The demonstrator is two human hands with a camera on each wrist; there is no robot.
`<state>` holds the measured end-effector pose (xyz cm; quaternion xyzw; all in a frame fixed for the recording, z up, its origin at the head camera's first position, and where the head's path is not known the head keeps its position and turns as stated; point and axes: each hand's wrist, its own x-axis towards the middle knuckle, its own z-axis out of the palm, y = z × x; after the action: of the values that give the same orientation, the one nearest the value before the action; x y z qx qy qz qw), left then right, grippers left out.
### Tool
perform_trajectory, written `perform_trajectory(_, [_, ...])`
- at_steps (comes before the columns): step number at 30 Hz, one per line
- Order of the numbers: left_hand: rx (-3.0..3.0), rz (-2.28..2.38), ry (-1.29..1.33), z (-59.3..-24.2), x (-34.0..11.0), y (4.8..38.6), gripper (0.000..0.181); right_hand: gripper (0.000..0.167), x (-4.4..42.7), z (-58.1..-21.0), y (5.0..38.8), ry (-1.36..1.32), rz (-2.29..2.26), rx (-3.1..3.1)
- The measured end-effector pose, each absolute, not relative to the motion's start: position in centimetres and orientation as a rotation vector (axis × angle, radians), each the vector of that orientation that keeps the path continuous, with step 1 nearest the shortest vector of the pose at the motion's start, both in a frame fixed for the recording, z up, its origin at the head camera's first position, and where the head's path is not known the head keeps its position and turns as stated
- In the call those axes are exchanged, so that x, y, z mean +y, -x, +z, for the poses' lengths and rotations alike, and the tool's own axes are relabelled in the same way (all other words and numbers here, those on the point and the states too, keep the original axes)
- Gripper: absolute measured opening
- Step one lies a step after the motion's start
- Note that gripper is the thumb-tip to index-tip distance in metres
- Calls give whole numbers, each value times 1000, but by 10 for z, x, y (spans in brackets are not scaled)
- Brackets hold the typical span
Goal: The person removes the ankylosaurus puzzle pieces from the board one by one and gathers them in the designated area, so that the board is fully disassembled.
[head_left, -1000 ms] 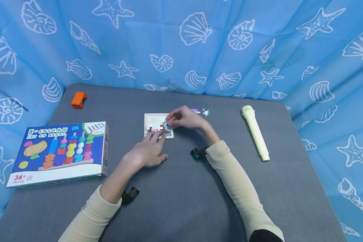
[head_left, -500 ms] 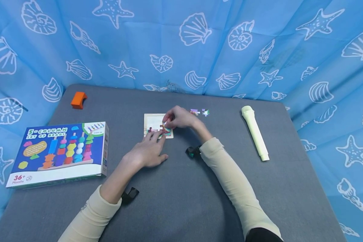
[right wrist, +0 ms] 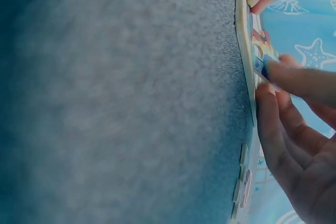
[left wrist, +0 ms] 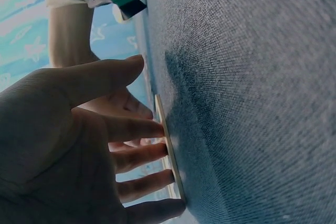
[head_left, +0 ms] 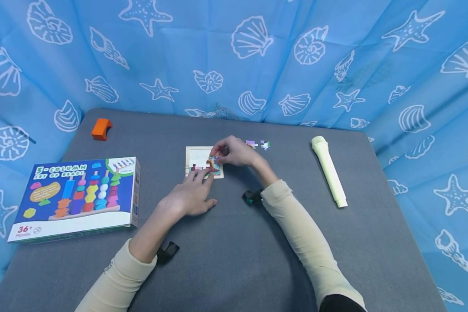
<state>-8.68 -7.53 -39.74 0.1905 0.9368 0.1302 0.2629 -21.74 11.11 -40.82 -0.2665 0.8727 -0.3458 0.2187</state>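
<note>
A small jigsaw puzzle tray (head_left: pixel 198 154) with a pale frame lies on the grey table. Part of its lower area is filled with coloured pieces, and white backing shows above them. My left hand (head_left: pixel 189 197) rests on the tray's near edge with its fingers extended, as the left wrist view also shows along the wooden edge (left wrist: pixel 169 148). On the tray's right side, my right hand (head_left: pixel 237 152) pinches a colourful puzzle piece (right wrist: pixel 259 65) between thumb and fingers. The piece sits slightly tilted at the tray's surface. The fingers partly hide where it meets the other pieces.
Loose puzzle pieces (head_left: pixel 265 144) lie right of the tray, behind my right wrist. A bead-set box (head_left: pixel 76 195) stands at the left, with an orange arch block (head_left: pixel 101 129) behind it. At the right lies a pale green microphone-shaped stick (head_left: pixel 329 171). A blue shell-patterned curtain (head_left: pixel 226 52) borders the table.
My right hand has shifted slightly left over the tray with the puzzle piece, then barely back right, uncovering more of the loose pieces. My left hand has stayed still.
</note>
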Motion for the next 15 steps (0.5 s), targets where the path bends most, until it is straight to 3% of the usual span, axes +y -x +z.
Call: perform_trajectory(15, [2548,340,-528,-398,-75,87,82,21,135,-406,205,736,-1164,2336])
